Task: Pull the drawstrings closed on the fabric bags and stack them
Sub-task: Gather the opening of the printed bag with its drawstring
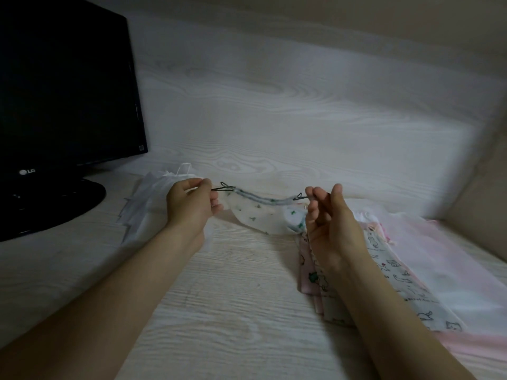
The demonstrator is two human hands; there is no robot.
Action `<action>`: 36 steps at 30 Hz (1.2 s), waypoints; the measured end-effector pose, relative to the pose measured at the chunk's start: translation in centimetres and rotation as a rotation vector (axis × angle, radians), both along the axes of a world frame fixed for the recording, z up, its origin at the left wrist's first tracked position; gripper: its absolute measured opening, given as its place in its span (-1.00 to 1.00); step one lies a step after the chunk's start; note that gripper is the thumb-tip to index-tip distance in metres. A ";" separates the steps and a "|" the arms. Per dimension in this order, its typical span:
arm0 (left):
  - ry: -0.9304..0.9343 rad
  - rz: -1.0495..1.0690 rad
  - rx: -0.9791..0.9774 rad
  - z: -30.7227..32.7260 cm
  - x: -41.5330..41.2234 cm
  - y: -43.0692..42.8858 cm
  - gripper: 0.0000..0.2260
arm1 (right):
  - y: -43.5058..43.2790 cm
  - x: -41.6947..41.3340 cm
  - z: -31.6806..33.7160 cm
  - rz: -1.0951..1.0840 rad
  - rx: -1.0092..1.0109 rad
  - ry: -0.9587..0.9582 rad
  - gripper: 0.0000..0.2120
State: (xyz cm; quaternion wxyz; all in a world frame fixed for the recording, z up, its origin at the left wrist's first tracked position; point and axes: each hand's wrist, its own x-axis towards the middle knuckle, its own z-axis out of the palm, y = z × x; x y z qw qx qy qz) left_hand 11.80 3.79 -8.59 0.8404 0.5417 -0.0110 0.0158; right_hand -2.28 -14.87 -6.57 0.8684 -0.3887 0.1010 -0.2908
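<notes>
Pale wood-grain desk [233,297] runs back to a matching wall panel, with a black LG monitor [63,86] at the left. Held up between both hands, above the desk's middle, hangs a small white drawstring bag [258,218] with tiny green prints; its grey top hem sags (whatever is inside cannot be seen). The left hand [189,207] pinches the dark drawstring loop [223,187] between thumb and curled fingers. The right hand [329,218] pinches the opposite loop [299,197] at its fingertips. White bags [148,198] lie heaped behind the left hand; printed bags [392,272] lie stacked under the right forearm.
</notes>
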 end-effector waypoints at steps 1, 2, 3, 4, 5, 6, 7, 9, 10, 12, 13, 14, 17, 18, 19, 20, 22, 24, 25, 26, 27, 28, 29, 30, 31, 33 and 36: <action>0.004 0.001 -0.031 0.1 0.0 0.0 -0.86 | 0.1 0.0 0.0 -0.003 -0.003 0.008 -0.62; 0.004 -0.001 -0.070 0.4 -0.1 0.0 -0.87 | 0.1 0.0 -0.1 -0.005 -0.007 0.017 -0.64; 0.002 -0.008 -0.119 0.6 -0.3 0.0 -0.88 | 0.1 0.0 -0.1 -0.008 -0.012 0.024 -0.66; 0.001 -0.019 -0.179 0.8 -0.5 0.1 -0.87 | 0.1 0.1 -0.2 -0.018 -0.014 0.033 -0.67; 0.002 -0.036 -0.243 1.0 -0.7 0.1 -0.87 | 0.1 0.1 -0.2 -0.040 -0.015 0.046 -0.67; 0.006 -0.057 -0.301 1.3 -0.8 0.2 -0.87 | 0.1 0.1 -0.3 -0.071 -0.014 0.062 -0.67; 0.014 -0.076 -0.345 1.4 -0.9 0.2 -0.88 | 0.0 0.1 -0.4 -0.105 -0.014 0.078 -0.67; 0.033 -0.098 -0.395 1.6 -0.8 0.2 -0.92 | -0.3 0.1 -0.5 -0.164 -0.006 0.097 -0.66; 0.048 -0.098 -0.407 1.6 -0.7 0.2 -0.92 | -0.4 0.1 -0.6 -0.189 -0.003 0.104 -0.66; 0.081 -0.079 -0.399 1.5 -0.5 0.1 -0.89 | -0.7 0.2 -0.7 -0.236 -0.011 0.143 -0.68; 0.086 -0.065 -0.377 1.4 -0.5 0.1 -0.89 | -0.7 0.2 -0.7 -0.265 -0.030 0.175 -0.70; 0.080 -0.052 -0.340 1.4 -0.5 0.2 -0.88 | -0.8 0.3 -0.7 -0.303 -0.065 0.209 -0.72; -0.008 0.014 -0.178 1.1 -0.3 0.1 -0.88 | -0.6 0.7 -1.1 -0.444 -0.257 0.266 -0.76; -0.062 0.044 -0.116 1.0 -0.3 0.1 -0.89 | -0.5 0.8 -1.2 -0.483 -0.320 0.263 -0.76; -0.130 0.077 -0.047 0.9 -0.4 0.0 -0.89 | -0.4 0.8 -1.3 -0.504 -0.360 0.257 -0.75; -0.209 0.110 0.030 0.7 -0.5 0.0 -0.89 | -0.2 0.8 -1.3 -0.508 -0.378 0.256 -0.74; -0.382 0.156 0.169 0.4 -0.7 0.0 -0.89 | 0.1 0.5 -0.9 -0.478 -0.351 0.253 -0.75; -0.518 0.150 0.296 0.2 -0.9 0.0 -0.88 | 0.2 0.1 -0.3 -0.358 -0.182 0.151 -0.76; -0.567 0.131 0.355 0.1 -0.9 0.0 -0.88 | 0.3 -0.1 0.0 -0.293 -0.101 0.080 -0.74; -0.614 0.113 0.417 -0.1 -1.0 0.0 -0.88 | 0.3 -0.2 0.1 -0.260 -0.071 0.044 -0.72; -0.666 0.104 0.489 -0.2 -1.1 0.1 -0.89 | 0.2 -0.2 0.0 -0.263 -0.102 0.059 -0.71; -0.723 0.103 0.573 -0.4 -1.2 0.1 -0.90 | 0.2 -0.3 -0.2 -0.288 -0.198 0.108 -0.71; -0.779 0.108 0.657 -0.6 -1.4 0.2 -0.91 | 0.1 -0.2 -0.4 -0.331 -0.354 0.173 -0.72; -0.826 0.112 0.742 -0.7 -1.5 0.2 -0.91 | 0.2 -0.2 -0.6 -0.375 -0.531 0.215 -0.72; -0.862 0.115 0.821 -0.9 -1.6 0.2 -0.89 | 0.3 -0.1 -0.8 -0.405 -0.700 0.227 -0.73; -0.905 0.128 0.947 -0.9 -1.8 0.3 -0.87 | 0.7 -0.1 -0.8 -0.421 -0.971 0.212 -0.72; -0.926 0.170 1.106 -0.8 -1.6 0.6 -0.85 | 0.3 0.8 -1.6 -0.584 -1.428 0.227 -0.66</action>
